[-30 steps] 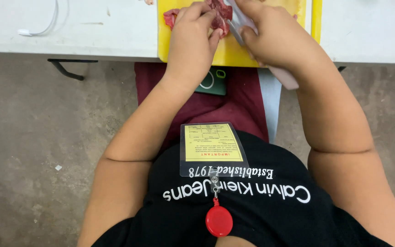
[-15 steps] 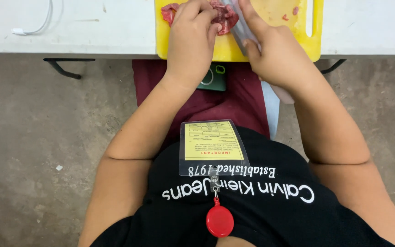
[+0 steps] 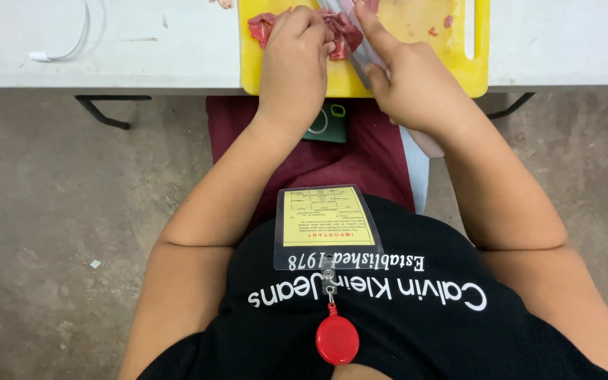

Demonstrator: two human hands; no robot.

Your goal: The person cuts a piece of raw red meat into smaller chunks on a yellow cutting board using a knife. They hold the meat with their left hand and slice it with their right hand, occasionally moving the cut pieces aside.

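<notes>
Nearest the camera, a red round badge reel (image 3: 337,340) and a clear card holder with a yellow card (image 3: 327,226) are seen hanging against a black shirt (image 3: 402,331). Beyond them, dark red trousers (image 3: 360,151) and a small green object (image 3: 326,122) on the lap are seen, with a concrete floor (image 3: 58,211) on either side.

Further out, the left hand (image 3: 295,65) is laid on a piece of raw red meat (image 3: 340,32), its fingers curled shut over the meat and pressing it onto a yellow cutting board (image 3: 416,70). The right hand (image 3: 409,81) is closed around a knife (image 3: 360,46), the forefinger stretched along the blade, which is set just beside the meat. The board is placed at the near edge of a white worktop (image 3: 107,63). Small red scraps (image 3: 439,27) are scattered on the board, and a white cable (image 3: 65,46) lies well apart to the left.
</notes>
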